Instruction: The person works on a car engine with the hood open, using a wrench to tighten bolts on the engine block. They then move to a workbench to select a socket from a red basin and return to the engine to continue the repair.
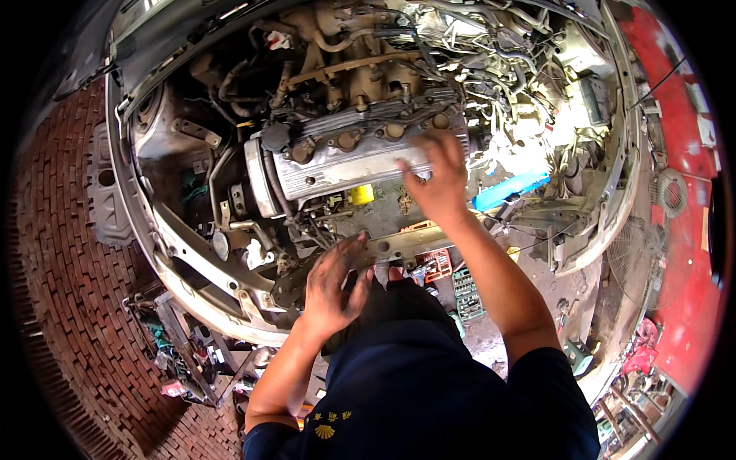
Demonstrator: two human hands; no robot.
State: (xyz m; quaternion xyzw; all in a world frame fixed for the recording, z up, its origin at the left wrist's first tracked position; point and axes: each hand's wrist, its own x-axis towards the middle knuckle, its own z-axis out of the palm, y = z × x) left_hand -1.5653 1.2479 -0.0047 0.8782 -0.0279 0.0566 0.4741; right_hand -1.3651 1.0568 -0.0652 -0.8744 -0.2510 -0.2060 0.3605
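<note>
A silver valve cover (337, 172) spans the middle of an open engine bay, with several round openings along its top and a dark cap at its left end. My right hand (437, 180) is over the cover's right part, fingers bent and apart, holding nothing; whether the fingertips touch it is unclear. My left hand (333, 287) is lower, beside the front crossmember (402, 245), fingers apart and curved, with nothing visible in them. A bright blue bar-shaped object (512, 190) lies right of my right hand, and a yellow object (360, 195) shows below the cover.
Hoses and wiring (506, 69) crowd the bay's back right. Toolboxes (468, 295) sit on the floor beyond the crossmember. A cluttered cart (180, 353) stands lower left by red paving (69, 253). A red panel (678, 291) and a fan (629, 257) are at the right.
</note>
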